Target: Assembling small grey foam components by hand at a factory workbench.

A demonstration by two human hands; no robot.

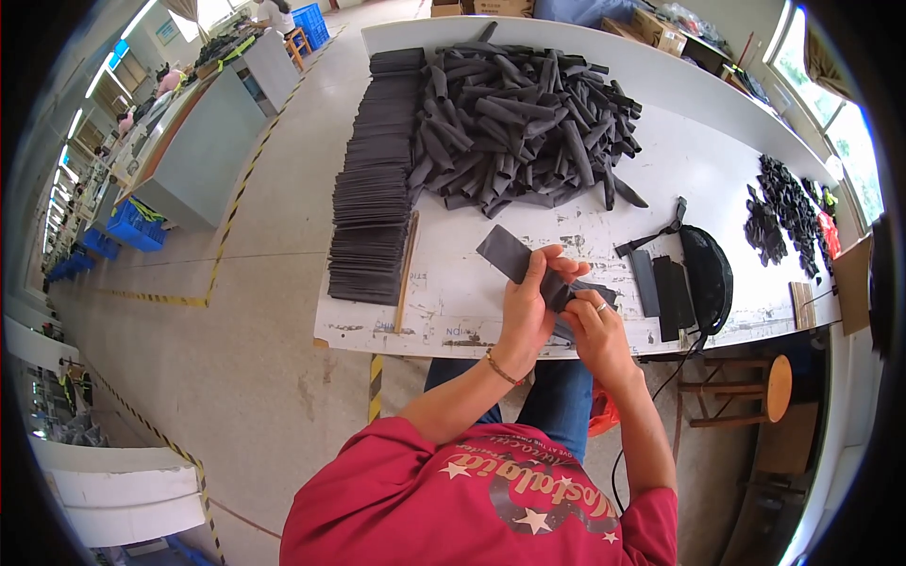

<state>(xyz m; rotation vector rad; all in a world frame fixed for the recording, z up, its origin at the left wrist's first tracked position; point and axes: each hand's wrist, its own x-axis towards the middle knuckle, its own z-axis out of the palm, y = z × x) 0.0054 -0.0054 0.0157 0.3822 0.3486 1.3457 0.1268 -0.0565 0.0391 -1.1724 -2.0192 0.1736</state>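
Observation:
Over the front edge of the white table (453, 274), both hands are on a dark grey strip (503, 251) that looks like fabric. My left hand (528, 316) is closed round its middle, thumb on top, and its far end sticks out to the upper left. At the strip's near end, my right hand (601, 340), with a ring on one finger, is pinched on it. Several flat grey pieces (563, 329) lie beneath the hands, partly hidden. A long row of stacked flat dark pieces (373, 189) stands to the left, beside a big heap of rolled dark pieces (528, 123).
A thin wooden stick (408, 274) lies along the stack. On the right are flat dark panels (672, 297), a black curved pouch (708, 278) with a strap, and a scatter of small black pieces (788, 212). A wooden stool (778, 389) stands at the right, below the table edge.

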